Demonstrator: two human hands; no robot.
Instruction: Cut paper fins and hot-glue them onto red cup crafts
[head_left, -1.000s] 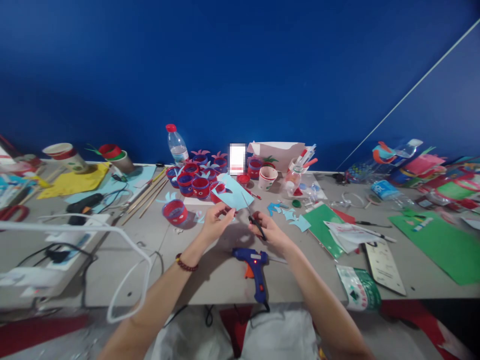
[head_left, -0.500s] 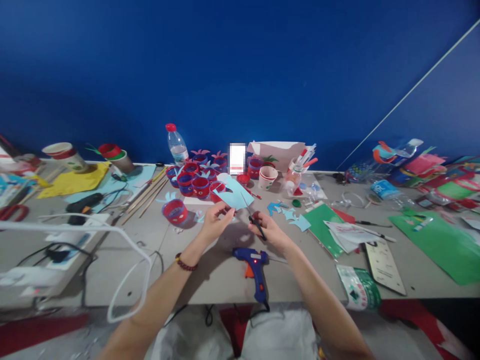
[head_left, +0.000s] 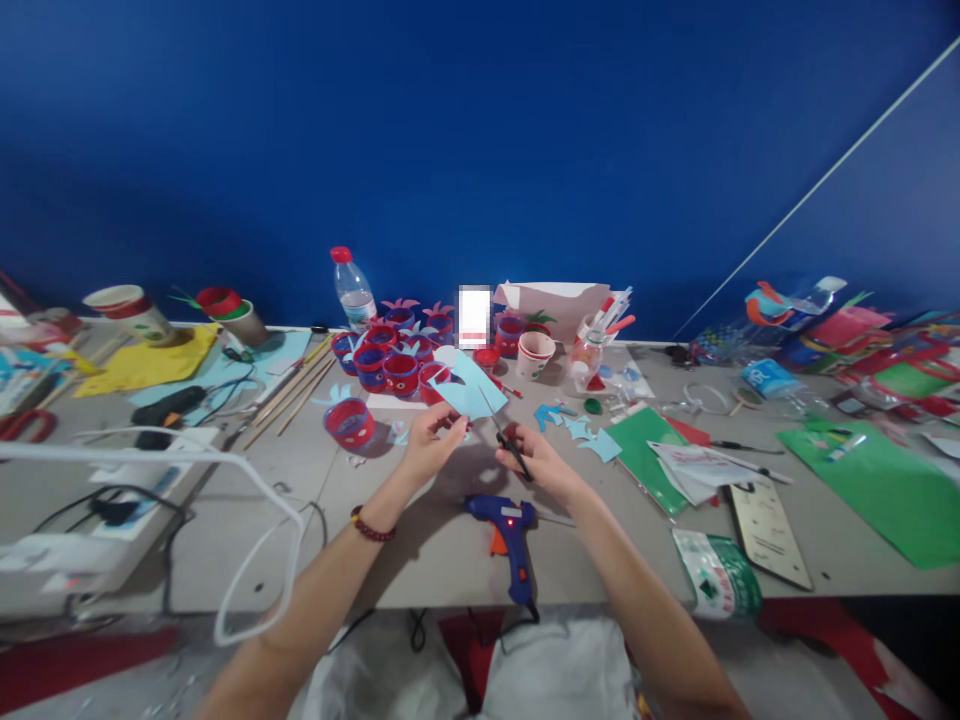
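My left hand (head_left: 431, 442) pinches the lower edge of a light blue paper sheet (head_left: 469, 385) and holds it up above the grey table (head_left: 420, 550). My right hand (head_left: 541, 462) grips black-handled scissors (head_left: 504, 435), whose blades point up into the sheet's right edge. A bead bracelet (head_left: 373, 527) circles my left wrist. Just below my hands a blue hot glue gun (head_left: 508, 535) lies on the table with a red light lit.
Red and blue decorated cups (head_left: 390, 360) cluster behind the sheet, and one red cup (head_left: 349, 423) stands apart at left. A water bottle (head_left: 354, 290), green sheets (head_left: 881, 485), blue cut-outs (head_left: 577, 428), wooden sticks (head_left: 296, 390) and cables (head_left: 150, 490) crowd the table.
The blue sheet and scissors have shifted only slightly; both hands stay in about the same place.
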